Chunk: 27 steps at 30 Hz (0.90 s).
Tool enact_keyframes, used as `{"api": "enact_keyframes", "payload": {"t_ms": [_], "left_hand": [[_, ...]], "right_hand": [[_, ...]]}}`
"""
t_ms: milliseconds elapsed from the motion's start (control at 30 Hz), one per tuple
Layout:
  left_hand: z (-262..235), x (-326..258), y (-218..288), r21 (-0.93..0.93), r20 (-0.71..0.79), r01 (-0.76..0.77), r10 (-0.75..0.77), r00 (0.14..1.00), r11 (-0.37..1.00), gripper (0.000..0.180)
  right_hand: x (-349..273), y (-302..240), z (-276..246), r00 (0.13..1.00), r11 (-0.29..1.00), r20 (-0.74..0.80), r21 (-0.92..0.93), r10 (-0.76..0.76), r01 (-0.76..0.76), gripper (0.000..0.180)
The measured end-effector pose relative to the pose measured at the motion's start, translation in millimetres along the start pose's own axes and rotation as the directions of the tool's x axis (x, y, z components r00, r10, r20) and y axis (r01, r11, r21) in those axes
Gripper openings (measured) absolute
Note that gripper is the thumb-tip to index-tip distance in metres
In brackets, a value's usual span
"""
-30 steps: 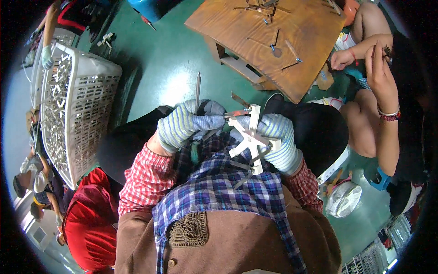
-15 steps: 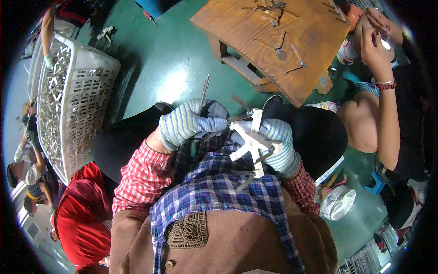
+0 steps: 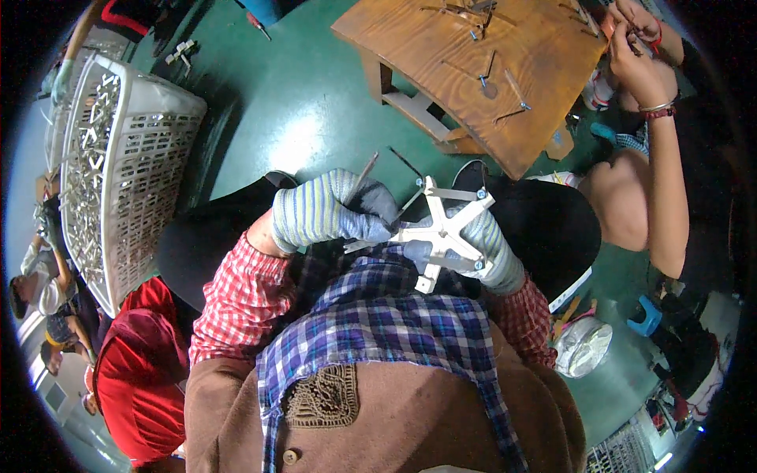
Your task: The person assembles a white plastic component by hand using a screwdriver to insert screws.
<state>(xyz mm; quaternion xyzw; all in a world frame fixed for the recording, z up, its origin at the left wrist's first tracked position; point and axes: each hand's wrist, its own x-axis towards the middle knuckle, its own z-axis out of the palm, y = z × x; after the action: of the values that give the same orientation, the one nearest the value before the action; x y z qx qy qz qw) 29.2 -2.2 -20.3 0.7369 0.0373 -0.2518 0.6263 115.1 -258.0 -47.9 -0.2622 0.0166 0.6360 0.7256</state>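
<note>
Your right hand clamps the star-shaped bracket; your left hand pinches a thin tool — gloved grip could slip, the tip skidding off.

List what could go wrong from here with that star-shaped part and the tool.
1. The thin tool in the gloved left hand works close to the right hand holding the star-shaped part; a slip could jab those fingers.
2. The part is held over the lap, unsupported, so it may twist or drop.
</note>
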Motion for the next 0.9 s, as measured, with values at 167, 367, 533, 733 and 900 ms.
{"api": "enact_keyframes", "payload": {"t_ms": [167,367,533,733,900], "left_hand": [[-5,2,-16,0.210,0.143,-0.059,0.029,0.989,0.976,0.026],[-7,-1,-8,-0.044,0.169,-0.029,0.036,0.985,0.999,0.023],[-16,-4,8,0.010,0.046,0.091,-0.091,0.995,0.996,0.022],[-3,-13,19,0.213,-0.241,-0.056,0.108,0.964,0.975,0.020],[4,-12,22,0.384,-0.271,-0.135,0.252,0.929,0.913,0.016]], "right_hand": [[7,14,-6,0.988,0.574,0.128,-0.804,-0.086,0.154,0.034],[5,19,-4,0.946,0.218,0.177,-0.946,-0.273,0.240,0.028],[16,17,-5,0.814,-0.355,0.488,-0.856,-0.315,0.376,0.031],[16,21,-9,0.879,-0.398,0.364,-0.889,-0.309,0.228,0.034],[16,33,-19,0.938,0.036,0.156,-0.984,-0.310,0.175,0.037]]}}
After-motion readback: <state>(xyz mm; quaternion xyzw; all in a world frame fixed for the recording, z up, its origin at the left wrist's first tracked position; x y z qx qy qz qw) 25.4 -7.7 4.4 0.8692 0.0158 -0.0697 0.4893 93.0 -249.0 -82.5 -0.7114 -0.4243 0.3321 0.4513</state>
